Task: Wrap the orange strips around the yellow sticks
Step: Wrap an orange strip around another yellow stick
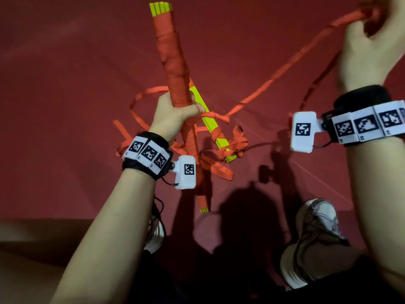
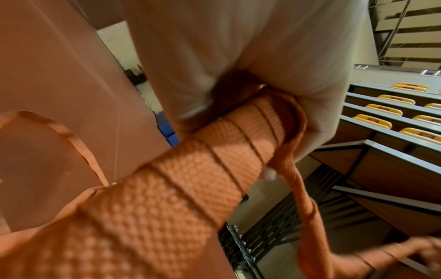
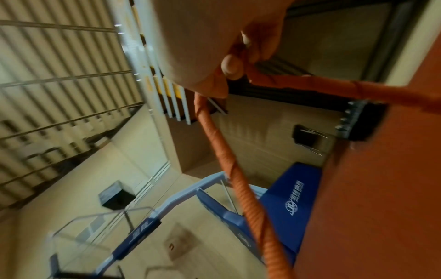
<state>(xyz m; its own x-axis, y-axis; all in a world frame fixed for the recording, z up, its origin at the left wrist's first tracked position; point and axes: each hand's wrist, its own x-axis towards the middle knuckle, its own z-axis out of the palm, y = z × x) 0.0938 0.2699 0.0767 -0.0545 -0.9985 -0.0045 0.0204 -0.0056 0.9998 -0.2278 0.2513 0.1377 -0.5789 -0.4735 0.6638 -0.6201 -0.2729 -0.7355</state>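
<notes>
Gripping the wrapped bundle of yellow sticks (image 1: 173, 69) in my left hand (image 1: 175, 115), I hold it raised above the red floor mat (image 1: 65, 84), tilted a little, its bare yellow tips showing at both ends. My fingers curl fully round its middle, knuckles toward me, the wrist bent back. Orange strip (image 1: 285, 66) covers nearly its whole length in overlapping turns; the left wrist view shows that woven wrapping (image 2: 214, 160) close up, with my palm (image 2: 274, 56) closed over it.

From the bundle the strip runs up and to the right to my right hand (image 1: 370, 40), lifted high with the forearm upright. That hand pinches the strip between thumb and fingers; the right wrist view shows the twisted strip (image 3: 229, 154) leaving my fingertips (image 3: 230, 66) in two directions. My fingers there are blurred and cut by the frame edge in the head view.

Beneath the bundle, on the mat, lies a second set of yellow sticks (image 1: 210, 121), partly wrapped, amid loose loops of strip (image 1: 221, 170). How those loops connect I cannot tell. Nearer me than the bundle, my shoes (image 1: 315, 235) show, one mostly hidden behind my left forearm.
</notes>
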